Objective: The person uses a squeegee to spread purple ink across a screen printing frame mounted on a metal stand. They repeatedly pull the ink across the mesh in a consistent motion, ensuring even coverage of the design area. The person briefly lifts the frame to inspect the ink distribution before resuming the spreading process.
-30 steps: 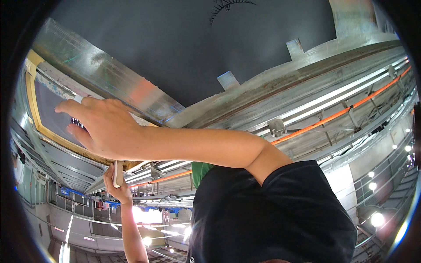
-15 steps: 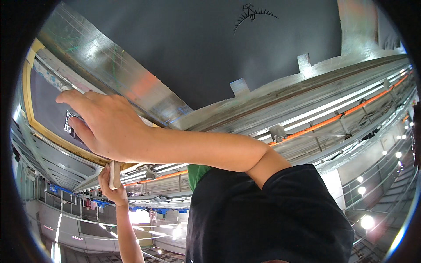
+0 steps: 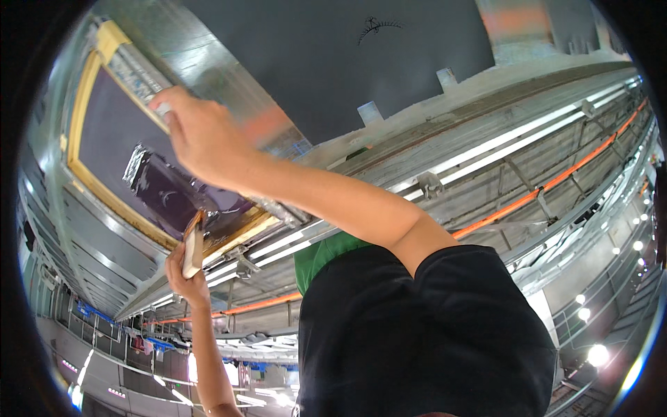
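A screen-printing frame point(image 3: 78, 142) with yellowish edges and dark mesh stands tilted at the left. Glossy dark ink point(image 3: 163, 187) lies over part of its mesh. My left hand point(image 3: 185, 276) is closed round a squeegee point(image 3: 194, 256) with a pale wooden handle, its dark-stained blade edge at the frame's lower end. Stretched across in front of me, my right hand point(image 3: 208, 142) has its fingers curled at the frame's stained side bar point(image 3: 135, 73); a small whitish piece shows at the fingertips. What lies under the palm is hidden.
A dark fabric sheet point(image 3: 333, 76) with a small black printed motif point(image 3: 375, 26) lies on a metal-edged table point(image 3: 229, 76). Metal rails run along the table side, with an orange pipe point(image 3: 563, 179) below. A metal bracket point(image 3: 431, 184) sticks out from the rail.
My right hand has moved right and its outstretched fingers have curled onto the frame's bar. More of the frame and ink shows. The squeegee in my left hand has risen slightly and tilted.
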The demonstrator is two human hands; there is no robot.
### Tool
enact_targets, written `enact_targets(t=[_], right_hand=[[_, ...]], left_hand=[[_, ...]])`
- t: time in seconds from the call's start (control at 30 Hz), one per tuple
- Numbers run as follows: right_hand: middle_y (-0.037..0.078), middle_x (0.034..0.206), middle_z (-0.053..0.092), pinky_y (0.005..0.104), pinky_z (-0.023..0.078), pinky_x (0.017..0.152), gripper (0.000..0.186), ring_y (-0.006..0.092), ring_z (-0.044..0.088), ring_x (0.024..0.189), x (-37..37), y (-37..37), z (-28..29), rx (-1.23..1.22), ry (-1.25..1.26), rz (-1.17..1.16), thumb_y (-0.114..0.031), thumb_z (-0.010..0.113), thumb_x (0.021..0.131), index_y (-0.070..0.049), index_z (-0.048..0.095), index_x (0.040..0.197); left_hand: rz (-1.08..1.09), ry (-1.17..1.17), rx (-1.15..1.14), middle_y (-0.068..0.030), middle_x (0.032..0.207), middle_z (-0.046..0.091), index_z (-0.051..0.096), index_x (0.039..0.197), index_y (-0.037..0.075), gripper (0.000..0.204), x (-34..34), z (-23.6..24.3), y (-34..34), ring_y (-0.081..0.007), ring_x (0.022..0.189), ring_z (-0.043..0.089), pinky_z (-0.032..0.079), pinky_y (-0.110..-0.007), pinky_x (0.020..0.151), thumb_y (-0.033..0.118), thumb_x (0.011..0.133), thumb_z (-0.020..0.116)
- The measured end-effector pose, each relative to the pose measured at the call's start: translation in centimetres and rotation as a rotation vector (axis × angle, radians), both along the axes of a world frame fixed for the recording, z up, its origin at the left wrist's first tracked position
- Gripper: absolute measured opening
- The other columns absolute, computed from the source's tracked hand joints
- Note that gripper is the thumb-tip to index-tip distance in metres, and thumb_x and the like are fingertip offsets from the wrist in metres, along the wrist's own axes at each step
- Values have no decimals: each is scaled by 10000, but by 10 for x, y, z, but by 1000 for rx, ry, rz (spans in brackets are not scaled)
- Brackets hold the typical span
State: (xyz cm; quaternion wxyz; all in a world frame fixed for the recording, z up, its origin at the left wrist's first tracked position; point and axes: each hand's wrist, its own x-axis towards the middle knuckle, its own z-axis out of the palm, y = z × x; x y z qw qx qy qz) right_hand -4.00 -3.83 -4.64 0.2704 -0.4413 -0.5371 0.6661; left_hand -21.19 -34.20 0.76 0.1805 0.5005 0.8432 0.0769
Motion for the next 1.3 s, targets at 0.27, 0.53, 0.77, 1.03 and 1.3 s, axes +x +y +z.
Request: enact_targets(t=[0.27, 0.53, 0.77, 1.03, 1.3], right_hand=[[200, 752, 690, 463, 529, 709, 313, 351, 675, 693, -16, -3, -13, 153, -301, -31, -171, 530, 979, -154, 637, 1273], [196, 702, 626, 439, 494, 673, 236, 361, 646, 657, -18, 2, -20, 545, -434, -232, -273, 550, 1024, -164, 692, 1177], [96, 1196, 675, 441, 502, 827, 385, 282, 643, 1068, -12, 6, 11, 986, -1142, 146, -247, 705, 913, -163, 652, 1285], [51, 1244, 635, 432, 486, 936, 537, 270, 600, 1113, -79, -46, 36, 1148, -622, 586, -137, 802, 755, -105, 657, 1271], [101, 1209, 655, 435, 487, 975, 502, 303, 598, 1125, -9, -141, 31, 972, -540, 665, -44, 768, 736, -75, 678, 1228]], left_hand=[[45, 4, 176, -114, 1240, 698, 706, 1203, 76, 608, 28, -20, -21, -334, 1170, 626, 472, -422, 1033, -107, 627, 646], [-80, -4, 327, -10, 1256, 725, 738, 1201, 172, 544, 6, -19, -16, -217, 1123, 675, 488, -373, 902, 51, 675, 804], [-127, -26, 338, -25, 1048, 771, 767, 1114, 178, 352, -69, -16, 69, -230, 989, 710, 488, -397, 813, 119, 767, 770], [-125, 33, 396, -36, 984, 773, 803, 1052, 228, 310, -89, -18, 134, -248, 906, 719, 492, -387, 769, 129, 763, 748], [-166, 48, 401, 53, 1137, 757, 769, 1073, 205, 368, -15, -35, 21, -147, 1040, 681, 406, -386, 831, 63, 735, 742]])
